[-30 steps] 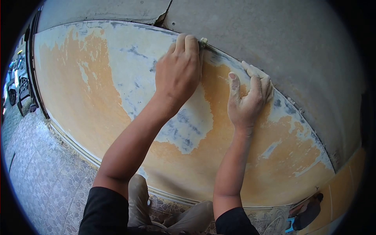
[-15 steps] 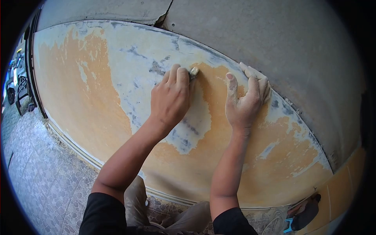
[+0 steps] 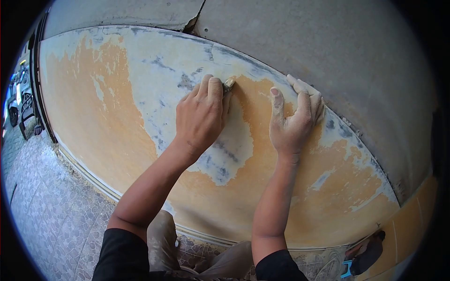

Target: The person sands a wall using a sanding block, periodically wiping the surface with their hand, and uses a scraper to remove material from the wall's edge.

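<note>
A large panel [image 3: 206, 206], patchy with orange, white and dark grey, fills the middle of the view. My left hand [image 3: 199, 110] is closed around a small dark object with a pale, dusty tip [image 3: 229, 84], held at the white patch where it meets the orange. The fingers cover most of this object, so its kind is hidden. To the right, my dust-coated right hand [image 3: 300, 114] lies at the panel's far edge. Its thumb points up, apart from the fingers, which bend along the edge. Nothing shows in that hand.
A plain grey surface [image 3: 318, 42] borders the panel's far side, with a dark broken gap [image 3: 192, 23]. Patterned floor tiles [image 3: 61, 201] show below left. Another person [image 3: 368, 255] is low at the bottom right beside a light-blue object [image 3: 346, 268]. A dark chair [image 3: 29, 110] stands far left.
My left hand has shifted slightly left and toward me across the panel, with the small object in it. My right hand stays in place.
</note>
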Action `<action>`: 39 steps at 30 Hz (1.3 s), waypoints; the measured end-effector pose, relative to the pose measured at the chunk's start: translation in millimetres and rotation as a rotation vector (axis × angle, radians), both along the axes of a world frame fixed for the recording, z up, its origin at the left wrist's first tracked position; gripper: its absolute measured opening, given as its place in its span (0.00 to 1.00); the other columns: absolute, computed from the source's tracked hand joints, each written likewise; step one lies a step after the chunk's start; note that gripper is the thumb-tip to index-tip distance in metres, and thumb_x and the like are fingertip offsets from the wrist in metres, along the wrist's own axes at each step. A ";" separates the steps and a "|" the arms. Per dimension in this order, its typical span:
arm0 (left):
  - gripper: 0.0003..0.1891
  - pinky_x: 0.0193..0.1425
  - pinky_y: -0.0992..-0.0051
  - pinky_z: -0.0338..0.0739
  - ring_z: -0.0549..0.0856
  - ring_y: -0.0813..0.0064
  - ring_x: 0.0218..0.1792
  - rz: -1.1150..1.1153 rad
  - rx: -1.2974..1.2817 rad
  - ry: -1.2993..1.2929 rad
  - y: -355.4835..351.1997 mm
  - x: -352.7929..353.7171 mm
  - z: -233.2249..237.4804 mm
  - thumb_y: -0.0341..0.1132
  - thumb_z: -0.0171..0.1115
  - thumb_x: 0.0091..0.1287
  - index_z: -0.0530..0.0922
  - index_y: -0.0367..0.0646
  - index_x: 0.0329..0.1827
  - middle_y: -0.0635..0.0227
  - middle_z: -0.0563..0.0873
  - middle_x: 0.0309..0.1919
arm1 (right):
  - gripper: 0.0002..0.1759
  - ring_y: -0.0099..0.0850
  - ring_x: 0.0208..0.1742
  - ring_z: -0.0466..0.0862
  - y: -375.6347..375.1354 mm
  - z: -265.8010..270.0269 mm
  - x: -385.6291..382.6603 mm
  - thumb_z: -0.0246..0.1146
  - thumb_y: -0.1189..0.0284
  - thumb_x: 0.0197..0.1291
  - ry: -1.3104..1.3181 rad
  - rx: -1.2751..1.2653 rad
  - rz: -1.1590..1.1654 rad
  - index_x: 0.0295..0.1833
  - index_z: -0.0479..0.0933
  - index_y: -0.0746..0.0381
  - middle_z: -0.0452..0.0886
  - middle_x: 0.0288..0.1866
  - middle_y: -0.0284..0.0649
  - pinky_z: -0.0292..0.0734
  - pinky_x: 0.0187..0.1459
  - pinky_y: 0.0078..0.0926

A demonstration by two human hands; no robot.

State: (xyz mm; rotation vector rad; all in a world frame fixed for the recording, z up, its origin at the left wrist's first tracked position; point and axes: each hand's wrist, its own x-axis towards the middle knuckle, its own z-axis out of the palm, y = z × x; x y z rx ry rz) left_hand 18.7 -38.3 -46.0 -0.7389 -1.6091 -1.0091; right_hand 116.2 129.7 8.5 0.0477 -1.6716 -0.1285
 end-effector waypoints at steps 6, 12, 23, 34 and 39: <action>0.13 0.39 0.52 0.82 0.88 0.45 0.40 0.037 0.122 0.109 7.0 -11.0 49.0 0.37 0.66 0.82 0.72 0.39 0.48 0.54 0.84 0.40 | 0.27 0.42 0.65 0.79 0.6 0.0 0.4 0.73 0.44 0.74 -0.001 0.019 -0.009 0.66 0.89 0.52 0.80 0.56 0.36 0.57 0.82 0.63; 0.13 0.40 0.53 0.82 0.88 0.45 0.39 0.018 -0.002 0.030 0.1 0.0 -6.6 0.37 0.67 0.82 0.72 0.38 0.47 0.54 0.83 0.40 | 0.28 0.41 0.64 0.79 -0.8 0.2 0.3 0.73 0.43 0.74 0.004 0.009 0.000 0.66 0.89 0.51 0.80 0.56 0.36 0.59 0.81 0.61; 0.12 0.43 0.54 0.82 0.88 0.45 0.42 -0.002 -0.002 -0.037 2.3 6.4 -24.9 0.35 0.67 0.80 0.72 0.38 0.47 0.54 0.84 0.43 | 0.27 0.41 0.65 0.79 -0.7 -0.1 -0.3 0.73 0.44 0.74 0.013 0.018 0.013 0.65 0.89 0.52 0.80 0.57 0.36 0.59 0.79 0.59; 0.13 0.42 0.52 0.83 0.89 0.45 0.45 0.011 0.056 -0.014 8.7 9.9 -7.8 0.36 0.66 0.82 0.71 0.39 0.47 0.55 0.84 0.44 | 0.27 0.41 0.67 0.79 -2.0 -0.4 3.0 0.74 0.45 0.73 -0.007 0.014 -0.002 0.66 0.89 0.51 0.81 0.60 0.37 0.58 0.80 0.59; 0.12 0.40 0.52 0.83 0.89 0.45 0.44 -0.002 0.062 -0.015 5.3 -3.0 34.2 0.36 0.66 0.81 0.72 0.39 0.48 0.55 0.84 0.44 | 0.27 0.43 0.69 0.79 -1.6 -1.0 3.7 0.74 0.45 0.73 -0.024 -0.002 0.003 0.66 0.89 0.51 0.81 0.60 0.38 0.56 0.82 0.61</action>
